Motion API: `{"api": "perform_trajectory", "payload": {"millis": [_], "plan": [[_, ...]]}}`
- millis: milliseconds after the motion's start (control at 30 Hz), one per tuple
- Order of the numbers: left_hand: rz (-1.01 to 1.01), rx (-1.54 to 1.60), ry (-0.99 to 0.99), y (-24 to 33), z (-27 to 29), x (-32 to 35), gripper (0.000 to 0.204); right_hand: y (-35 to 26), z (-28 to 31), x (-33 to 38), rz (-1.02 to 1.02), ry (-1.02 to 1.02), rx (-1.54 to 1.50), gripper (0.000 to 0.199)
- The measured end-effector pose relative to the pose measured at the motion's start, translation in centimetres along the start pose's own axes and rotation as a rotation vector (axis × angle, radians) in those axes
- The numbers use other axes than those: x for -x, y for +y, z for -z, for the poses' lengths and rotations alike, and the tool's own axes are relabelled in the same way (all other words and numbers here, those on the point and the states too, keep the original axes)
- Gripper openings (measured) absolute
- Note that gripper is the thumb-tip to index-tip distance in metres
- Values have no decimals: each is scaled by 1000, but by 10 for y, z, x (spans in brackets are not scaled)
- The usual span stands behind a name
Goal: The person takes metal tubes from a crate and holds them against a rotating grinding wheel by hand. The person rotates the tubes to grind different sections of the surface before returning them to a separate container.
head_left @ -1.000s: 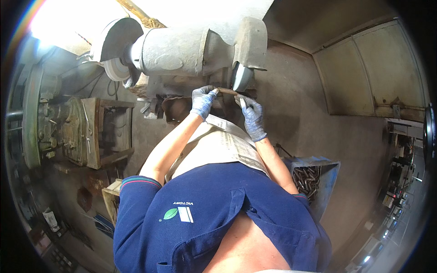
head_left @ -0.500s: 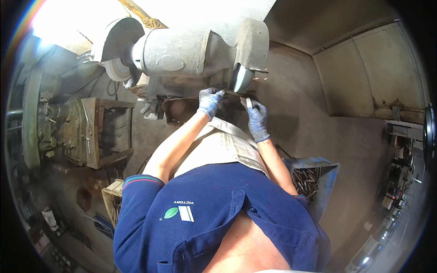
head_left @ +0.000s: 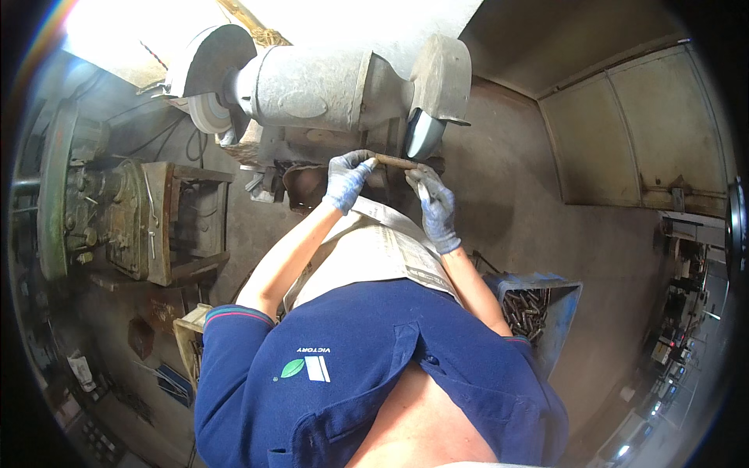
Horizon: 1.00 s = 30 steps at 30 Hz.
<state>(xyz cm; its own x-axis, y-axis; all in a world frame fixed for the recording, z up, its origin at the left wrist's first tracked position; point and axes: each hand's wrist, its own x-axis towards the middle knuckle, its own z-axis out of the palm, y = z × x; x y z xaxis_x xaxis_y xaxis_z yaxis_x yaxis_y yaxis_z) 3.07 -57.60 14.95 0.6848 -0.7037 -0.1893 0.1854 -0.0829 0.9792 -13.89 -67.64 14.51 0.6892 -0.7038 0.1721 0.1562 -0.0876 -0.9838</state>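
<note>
Left hand [head_left: 347, 179] and right hand [head_left: 437, 204] have fingers clamped on opposite ends of rod [head_left: 396, 161], seemingly for steadiness, just near side of right wheel [head_left: 424, 135].

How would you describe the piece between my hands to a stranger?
Find the big grey grinder across the top. Near its right wheel, the gloved left hand and right hand hold a slim brown rod by its ends. It is held alone, unlike the dark pieces heaped in the blue bin.

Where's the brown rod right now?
In the head view, the brown rod is above centre, slightly right, between the left hand and the right hand, just below the right grinding wheel.
</note>
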Motion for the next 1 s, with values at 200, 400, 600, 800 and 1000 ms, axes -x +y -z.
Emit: {"api": "perform_trajectory", "payload": {"millis": [200, 400, 600, 800, 1000], "plan": [[-65, 131, -107, 27, 0, 43, 17, -60, -1, 21, 224, -20, 238, 30], [-357, 84, -197, 40, 7, 48, 19, -77, 1, 25, 375, -14, 431, 40], [-364, 74, -202, 46, 5, 52, 18, -78, 1, 27, 377, 2, 379, 39], [32, 173, -196, 48, 2, 45, 18, -78, 4, 21, 298, -6, 482, 29], [182, 81, -126, 5, -26, 3, 12, -26, 27, 4, 13, 30, 294, 20]]}}
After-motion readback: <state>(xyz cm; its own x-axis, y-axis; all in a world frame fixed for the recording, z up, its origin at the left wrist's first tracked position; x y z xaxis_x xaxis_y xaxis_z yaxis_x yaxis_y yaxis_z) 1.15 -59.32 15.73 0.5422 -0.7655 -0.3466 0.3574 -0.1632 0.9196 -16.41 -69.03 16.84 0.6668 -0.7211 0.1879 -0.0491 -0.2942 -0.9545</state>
